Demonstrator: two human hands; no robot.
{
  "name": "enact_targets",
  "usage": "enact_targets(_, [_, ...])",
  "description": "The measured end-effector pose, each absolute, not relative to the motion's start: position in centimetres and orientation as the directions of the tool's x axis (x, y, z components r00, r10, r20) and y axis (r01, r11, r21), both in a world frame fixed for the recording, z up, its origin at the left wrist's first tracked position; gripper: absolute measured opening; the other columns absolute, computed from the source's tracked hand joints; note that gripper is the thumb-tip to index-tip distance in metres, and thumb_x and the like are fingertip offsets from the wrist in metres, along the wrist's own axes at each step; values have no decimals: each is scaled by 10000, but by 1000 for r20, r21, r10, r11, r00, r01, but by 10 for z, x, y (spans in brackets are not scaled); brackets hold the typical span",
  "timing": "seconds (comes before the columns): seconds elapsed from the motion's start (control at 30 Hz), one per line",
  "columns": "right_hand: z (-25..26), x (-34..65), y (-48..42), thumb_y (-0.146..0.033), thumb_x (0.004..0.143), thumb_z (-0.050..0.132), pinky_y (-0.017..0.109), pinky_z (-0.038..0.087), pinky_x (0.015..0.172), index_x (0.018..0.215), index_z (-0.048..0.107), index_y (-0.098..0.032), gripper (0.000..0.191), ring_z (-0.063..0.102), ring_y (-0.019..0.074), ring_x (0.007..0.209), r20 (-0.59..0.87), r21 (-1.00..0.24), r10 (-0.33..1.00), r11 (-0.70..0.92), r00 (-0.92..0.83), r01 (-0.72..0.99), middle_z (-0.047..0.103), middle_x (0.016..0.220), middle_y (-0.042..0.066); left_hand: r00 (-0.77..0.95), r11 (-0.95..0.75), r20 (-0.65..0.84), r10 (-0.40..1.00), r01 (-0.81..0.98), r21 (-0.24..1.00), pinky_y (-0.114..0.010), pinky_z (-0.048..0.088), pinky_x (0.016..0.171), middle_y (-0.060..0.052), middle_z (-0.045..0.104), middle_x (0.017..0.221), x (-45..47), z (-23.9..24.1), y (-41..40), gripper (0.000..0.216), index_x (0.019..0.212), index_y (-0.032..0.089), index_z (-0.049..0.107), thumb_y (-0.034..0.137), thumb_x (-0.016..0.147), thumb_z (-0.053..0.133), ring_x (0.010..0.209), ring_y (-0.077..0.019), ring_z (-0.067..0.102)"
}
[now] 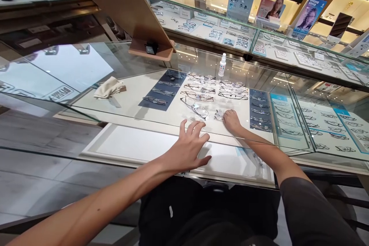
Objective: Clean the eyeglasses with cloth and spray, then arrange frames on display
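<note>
My left hand is over the near edge of the display case, fingers spread and nothing in them. Just beyond its fingertips lies a pair of thin-rimmed glasses, set at a slant. My right hand is closed at the right end of another pair of glasses; its fingertips are partly hidden. Beyond both hands, several pairs of glasses are laid in two columns, one with a brown-framed pair and the other with a dark-framed pair.
A white spray bottle stands behind the rows. Dark blue strips carry more glasses on both sides. A beige cloth lies at left, near a wooden-backed stand. Below my hands, a white drawer is pulled out.
</note>
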State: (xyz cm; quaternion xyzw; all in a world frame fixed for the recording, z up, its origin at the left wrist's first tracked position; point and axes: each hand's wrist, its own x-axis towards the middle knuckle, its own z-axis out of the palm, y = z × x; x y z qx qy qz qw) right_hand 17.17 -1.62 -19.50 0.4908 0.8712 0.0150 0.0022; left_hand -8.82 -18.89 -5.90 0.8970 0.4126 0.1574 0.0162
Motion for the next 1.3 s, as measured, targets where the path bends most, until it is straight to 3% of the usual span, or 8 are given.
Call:
enact_targets(0.53, [-183, 165, -22, -98, 1005, 552, 435, 377, 1140, 1212, 745, -83, 283, 547, 336, 1216, -18, -48, 889, 457, -458, 888, 700, 1194, 202, 609, -655, 286, 740, 749, 101, -811, 339, 1173, -301, 557, 1457, -88, -58, -188, 358, 1049, 168, 685, 497, 912, 719, 1399, -493, 493])
enact_targets(0.97, [-175, 167, -16, -100, 985, 576, 393, 393, 1082, 1021, 794, -140, 224, 569, 298, 1190, -53, -160, 916, 385, -398, 909, 719, 1151, 156, 627, -669, 306, 716, 742, 43, -803, 360, 1161, -316, 566, 1437, -89, -59, -186, 322, 1056, 153, 676, 451, 934, 697, 1376, -491, 509])
enact_targets(1.13, [-173, 168, -9, -179, 937, 692, 343, 429, 1010, 913, 787, -166, 99, 612, 260, 1120, -110, -191, 929, 330, -354, 925, 732, 1128, 121, 610, -660, 302, 732, 746, 93, -795, 344, 1183, -291, 568, 1457, -90, -60, -185, 306, 1065, 170, 684, 441, 926, 708, 1390, -482, 500])
enact_targets(1.3, [-174, 171, -3, -273, 906, 761, 350, 407, 1071, 943, 791, -180, 104, 625, 271, 1168, -132, -210, 926, 323, -354, 923, 743, 1132, 103, 626, -668, 298, 721, 742, 58, -808, 357, 1164, -311, 564, 1442, -89, -60, -184, 325, 1068, 156, 677, 454, 941, 698, 1379, -493, 507])
